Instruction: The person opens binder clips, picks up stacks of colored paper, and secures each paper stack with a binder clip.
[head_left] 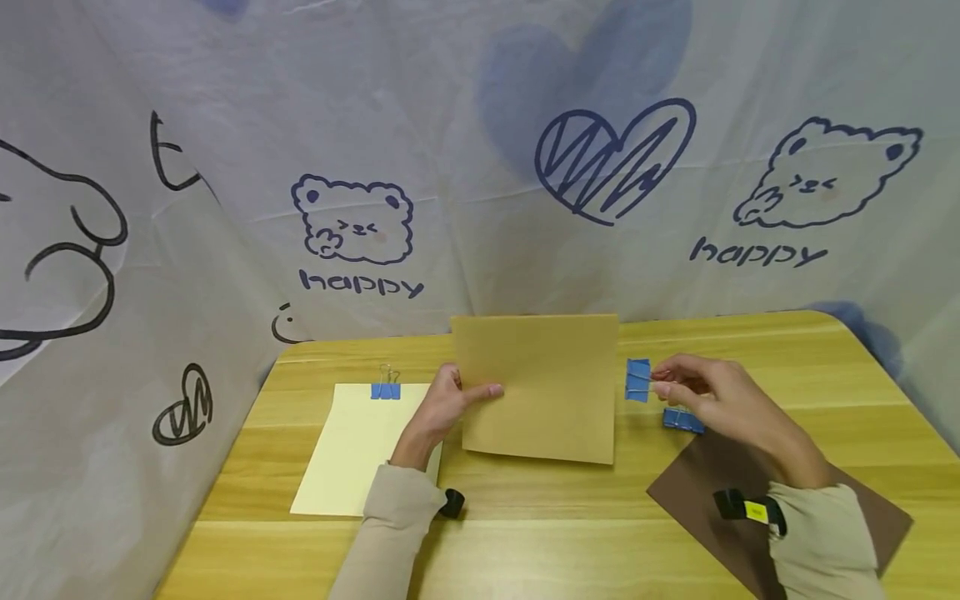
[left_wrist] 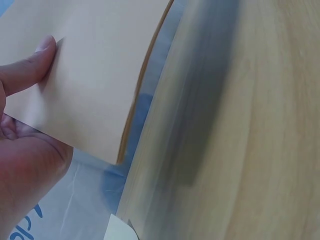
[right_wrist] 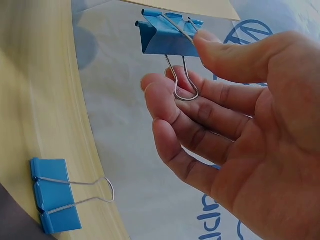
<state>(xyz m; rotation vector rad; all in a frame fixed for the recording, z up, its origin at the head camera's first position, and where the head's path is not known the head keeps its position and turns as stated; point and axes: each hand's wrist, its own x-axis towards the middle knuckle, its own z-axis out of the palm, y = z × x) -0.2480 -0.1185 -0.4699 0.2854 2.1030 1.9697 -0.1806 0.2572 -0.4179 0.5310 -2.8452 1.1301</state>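
Observation:
My left hand (head_left: pixel 441 407) grips a stack of tan paper (head_left: pixel 551 392) at its left side, with the thumb across the front face. The stack is held up off the table, and its layered edge shows in the left wrist view. To the right, my right hand (head_left: pixel 731 408) pinches a blue binder clip (head_left: pixel 637 381) by its wire handles, between thumb and fingers. This clip (right_wrist: pixel 170 37) is close to the stack's right edge but apart from it in the head view. Its jaw looks slightly spread in the right wrist view.
Another blue binder clip (head_left: pixel 682 420) lies on the wooden table (head_left: pixel 525 542) below my right hand. Dark brown paper (head_left: pixel 697 492) lies under the right forearm. At left is pale yellow paper (head_left: pixel 348 458) with a blue binder clip (head_left: pixel 386 392) on its top edge. A printed cloth (head_left: pixel 465 167) hangs behind.

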